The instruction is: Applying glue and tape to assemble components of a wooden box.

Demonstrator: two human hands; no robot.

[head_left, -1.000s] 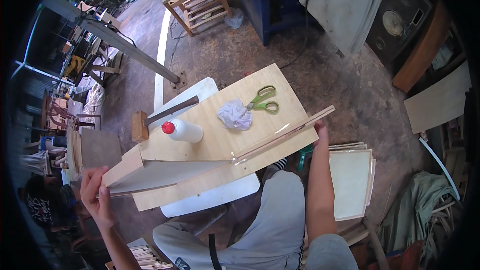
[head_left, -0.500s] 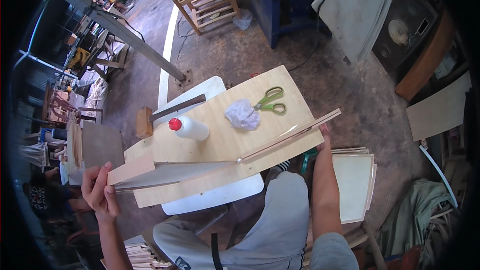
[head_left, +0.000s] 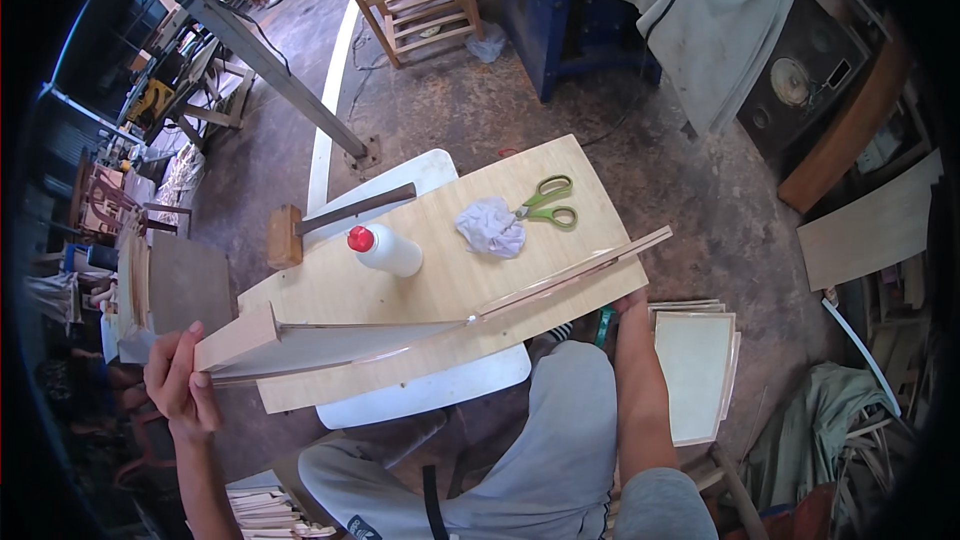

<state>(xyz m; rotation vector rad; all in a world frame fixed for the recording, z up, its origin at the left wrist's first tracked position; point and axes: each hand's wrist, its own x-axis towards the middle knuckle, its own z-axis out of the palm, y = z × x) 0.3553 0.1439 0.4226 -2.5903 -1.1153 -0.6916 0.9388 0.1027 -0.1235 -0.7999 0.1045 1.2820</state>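
Observation:
My left hand [head_left: 178, 382] is closed on the left end of a thin wooden panel [head_left: 350, 341] edged with strips, tilted over the plywood board [head_left: 440, 290]. A pale wood block [head_left: 238, 338] forms its end by my fingers. Toward the right, a long wood strip [head_left: 575, 275] with a shiny edge runs out past the board. My right hand [head_left: 632, 302] is at the board's right edge, its fingers mostly hidden, beside a green object [head_left: 605, 326] whose kind I cannot make out. On the board are a white bottle with a red cap [head_left: 388, 251], a crumpled white cloth [head_left: 490, 227] and green-handled scissors [head_left: 548, 204].
A mallet [head_left: 285, 237] lies at the board's far left edge, over a white plastic surface [head_left: 430, 172]. Stacked pale panels [head_left: 692, 375] lie on the floor at right. A metal post [head_left: 270, 75] stands far left; wooden chairs [head_left: 420, 5] and a cloth-draped blue stand [head_left: 570, 35] are beyond.
My left hand and the panel's end have shifted slightly left. My right hand has moved down and nearer along the board's edge, closer to the green object.

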